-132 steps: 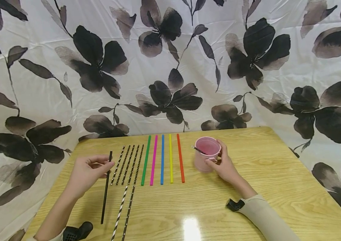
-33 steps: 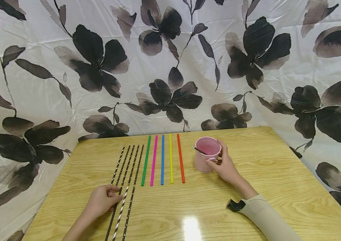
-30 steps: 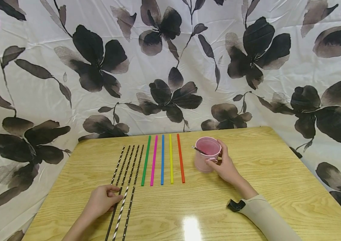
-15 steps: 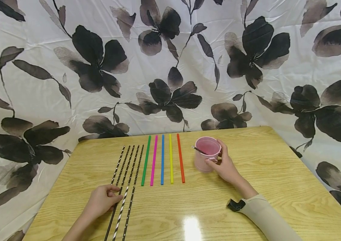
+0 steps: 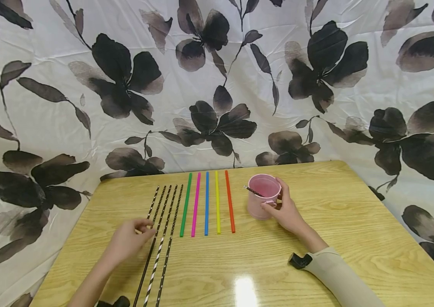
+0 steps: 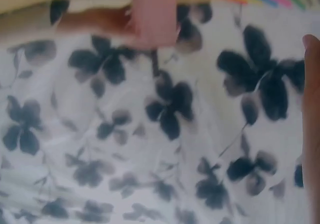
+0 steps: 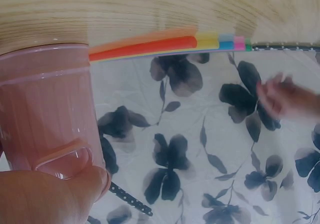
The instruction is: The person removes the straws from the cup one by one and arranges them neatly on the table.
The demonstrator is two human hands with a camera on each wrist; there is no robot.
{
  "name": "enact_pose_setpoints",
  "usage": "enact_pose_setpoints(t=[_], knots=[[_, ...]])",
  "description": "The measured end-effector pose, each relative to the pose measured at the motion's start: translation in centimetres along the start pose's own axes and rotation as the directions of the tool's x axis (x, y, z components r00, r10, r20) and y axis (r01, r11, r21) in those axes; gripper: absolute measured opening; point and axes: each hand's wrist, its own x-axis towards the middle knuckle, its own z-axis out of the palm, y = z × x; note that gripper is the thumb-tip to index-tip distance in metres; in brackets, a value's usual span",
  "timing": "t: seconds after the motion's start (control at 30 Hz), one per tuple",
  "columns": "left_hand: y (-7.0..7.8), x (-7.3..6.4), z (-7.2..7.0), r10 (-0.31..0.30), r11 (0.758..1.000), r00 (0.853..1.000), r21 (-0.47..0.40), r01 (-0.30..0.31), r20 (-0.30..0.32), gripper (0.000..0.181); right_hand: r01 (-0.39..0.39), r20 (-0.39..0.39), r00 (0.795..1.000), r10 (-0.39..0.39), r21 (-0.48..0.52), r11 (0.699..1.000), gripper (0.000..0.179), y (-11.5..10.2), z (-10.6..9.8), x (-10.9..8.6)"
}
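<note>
My right hand (image 5: 287, 213) grips a pink cup (image 5: 260, 209) by its handle side; a black dotted straw (image 5: 253, 191) leans out over the rim. In the right wrist view the thumb lies across the cup's handle (image 7: 65, 160). My left hand (image 5: 128, 238), blurred, hovers with loosely bent fingers and nothing visible between them. Beneath and beside it lie a plain black straw (image 5: 144, 275), a black-and-white striped straw (image 5: 154, 273) and a black dotted straw (image 5: 164, 270). The left wrist view shows only the left hand's edge (image 6: 312, 109).
Several black patterned straws (image 5: 168, 209) lie side by side behind the front ones. To their right run green (image 5: 186, 204), pink (image 5: 196, 204), blue (image 5: 207, 204), yellow (image 5: 218, 204) and red (image 5: 230, 204) straws. A floral cloth (image 5: 201, 85) hangs behind the wooden table (image 5: 316, 183).
My left hand brought the plain black straw down beside the striped one, let it go, and has risen slightly away from the body. The right hand and cup have stayed still.
</note>
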Motion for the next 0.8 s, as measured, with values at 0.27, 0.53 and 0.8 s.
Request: enact_pose_setpoints(t=[0.27, 0.53, 0.8], knots=[[9.3, 3.0, 0.5, 0.258, 0.960, 0.965, -0.125, -0.251, 0.042, 0.022, -0.008, 0.001, 1.000, 0.008, -0.006, 1.000, 0.085, -0.1, -0.1, 0.0], [15.3, 5.5, 4.7, 0.389, 0.903, 0.917, -0.232, -0.362, 0.084, 0.020, 0.004, 0.012, 1.000, -0.003, -0.012, 1.000, 0.085, 0.0, 0.0, -0.1], [17.5, 7.4, 9.0, 0.511, 0.835, 0.857, -0.281, -0.474, 0.073, 0.024, -0.006, 0.011, 1.000, 0.006, -0.013, 1.000, 0.085, 0.1, -0.3, -0.2]])
